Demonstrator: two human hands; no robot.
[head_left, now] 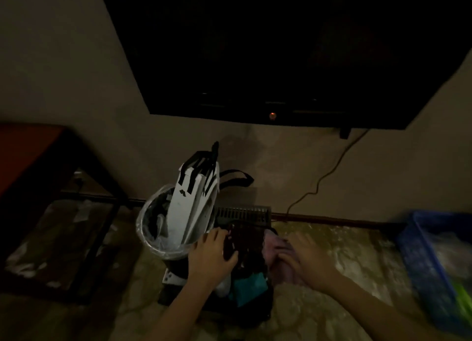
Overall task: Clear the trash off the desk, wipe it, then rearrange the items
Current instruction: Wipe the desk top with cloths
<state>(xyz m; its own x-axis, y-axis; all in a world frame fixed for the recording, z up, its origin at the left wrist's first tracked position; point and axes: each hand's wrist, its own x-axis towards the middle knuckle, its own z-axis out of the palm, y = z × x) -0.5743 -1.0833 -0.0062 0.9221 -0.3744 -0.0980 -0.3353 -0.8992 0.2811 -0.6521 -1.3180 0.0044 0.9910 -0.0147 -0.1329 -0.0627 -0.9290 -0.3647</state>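
The room is dim. A round trash bin (153, 238) with a clear liner stands on the floor, and a white paper bag (189, 207) with black handles sticks up out of it. Right of the bin sits a dark basket (242, 213) holding dark items, a teal thing (249, 287) and a pinkish cloth (277, 251). My left hand (214, 251) grips a dark item at the basket's left side, next to the bin. My right hand (304, 259) holds the pinkish cloth, fingers curled into it.
A dark wooden desk (33, 151) with a metal frame stands at the left. A black TV (281, 49) hangs on the wall, its cable (321, 177) running down to the floor. A blue crate (431, 259) with plastic inside sits at the right.
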